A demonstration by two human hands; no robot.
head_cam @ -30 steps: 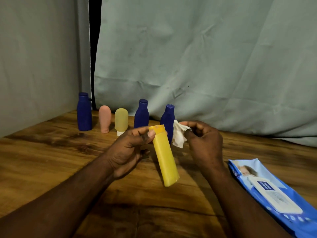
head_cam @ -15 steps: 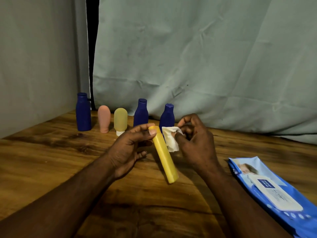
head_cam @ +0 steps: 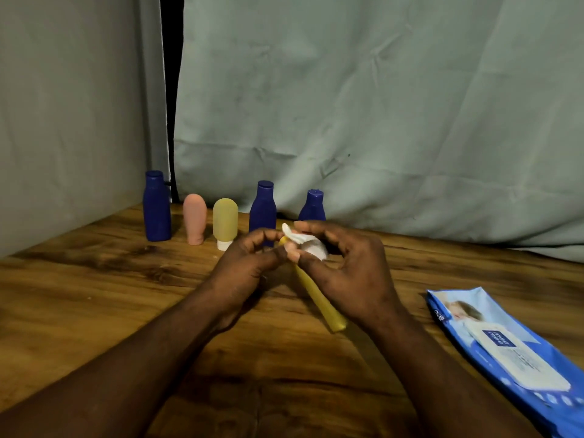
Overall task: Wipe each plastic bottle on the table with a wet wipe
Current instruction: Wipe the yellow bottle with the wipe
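A long yellow bottle (head_cam: 319, 301) tilts above the wooden table (head_cam: 94, 295), its top end between my two hands. My left hand (head_cam: 243, 267) pinches that top end with curled fingers. My right hand (head_cam: 347, 273) grips a crumpled white wet wipe (head_cam: 308, 245) and presses it around the bottle's top. Behind my hands stands a row of bottles: a blue one (head_cam: 156, 211) at the far left, a pink one (head_cam: 194, 218), a pale yellow one (head_cam: 225, 222), then two more blue ones (head_cam: 263, 210) (head_cam: 313, 207), the last partly hidden by my hands.
A blue pack of wet wipes (head_cam: 502, 352) lies flat at the right, reaching the table's front right. Grey-green curtains (head_cam: 379, 105) hang along the back and left side, close behind the bottle row.
My right hand has moved left and closed the wipe over the yellow bottle's top. The bottle's lower end has swung right, and my hands have come together.
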